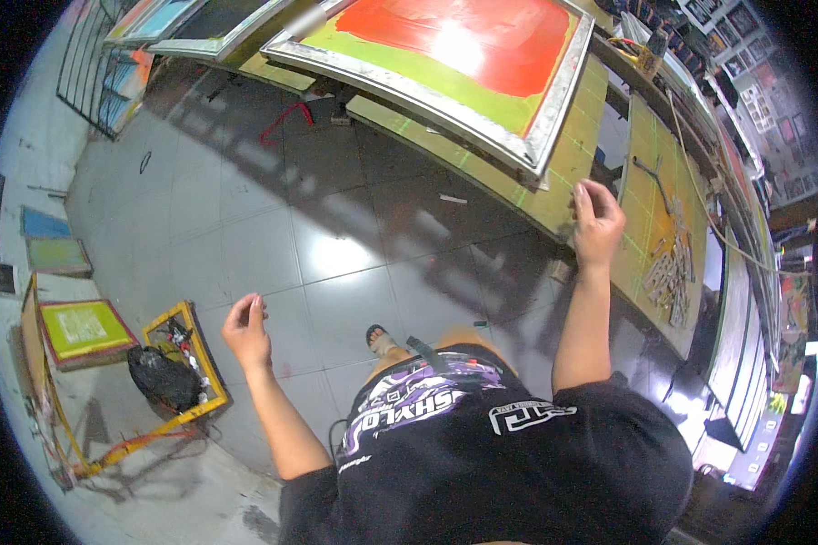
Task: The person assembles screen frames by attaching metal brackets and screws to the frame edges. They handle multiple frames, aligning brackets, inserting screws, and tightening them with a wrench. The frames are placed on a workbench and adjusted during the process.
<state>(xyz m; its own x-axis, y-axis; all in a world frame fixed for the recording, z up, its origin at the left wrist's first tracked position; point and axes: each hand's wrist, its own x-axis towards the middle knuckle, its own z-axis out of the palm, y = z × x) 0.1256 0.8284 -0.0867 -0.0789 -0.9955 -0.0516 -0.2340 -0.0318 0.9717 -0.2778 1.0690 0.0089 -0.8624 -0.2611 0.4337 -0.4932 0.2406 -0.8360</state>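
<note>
My left hand (247, 331) is raised over the floor at the left, fingers loosely curled in toward the thumb. Nothing shows in it. My right hand (598, 222) hangs above the edge of a long greenish-yellow printing table (482, 182), its fingers also curled and no object visible in them. Just beyond that hand, a screen-printing frame (491, 113) with a pale rim lies over the table. Red ink (509, 54) covers most of its yellow-green mesh. Whether my right hand touches the table edge, I cannot tell.
Several small flat pieces (668, 282) lie on the right-hand table board, near a dark rod-like tool (654, 177). On the left, a yellow-framed stand (211, 363) holds a black bag (162, 377) beside a lime-green screen (86, 327). A red curved object (286, 123) lies beneath the frames.
</note>
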